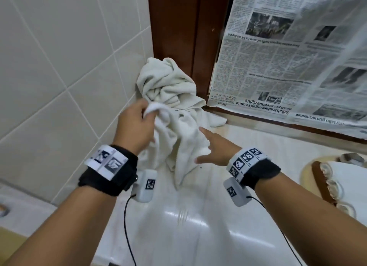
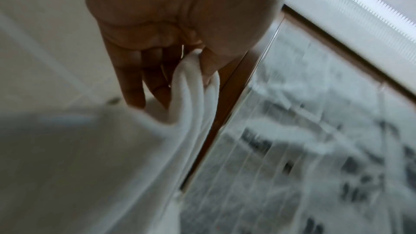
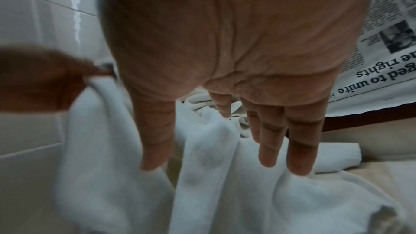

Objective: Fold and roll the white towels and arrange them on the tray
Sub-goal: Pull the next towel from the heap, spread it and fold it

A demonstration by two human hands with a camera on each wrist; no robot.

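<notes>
My left hand (image 1: 139, 122) pinches a bunched corner of a white towel (image 1: 178, 142) and holds it up off the counter; the left wrist view shows the thumb and fingers (image 2: 144, 77) clamped on the towel's folds (image 2: 193, 95). The towel hangs down in creases to the white counter (image 1: 178, 226). My right hand (image 1: 210, 148) is spread flat, fingers straight, against the hanging towel (image 3: 213, 175) from the right, gripping nothing. Behind it a crumpled heap of white towels (image 1: 168, 82) lies in the corner. At the far right a brown tray (image 1: 319, 178) carries rolled white towels (image 1: 335, 188).
A tiled wall (image 1: 59, 67) stands on the left, and a dark wooden frame (image 1: 178, 27) sits behind the heap. Newspaper (image 1: 288, 57) covers the pane at the back right. Cables from the wrist cameras hang over the glossy counter near me.
</notes>
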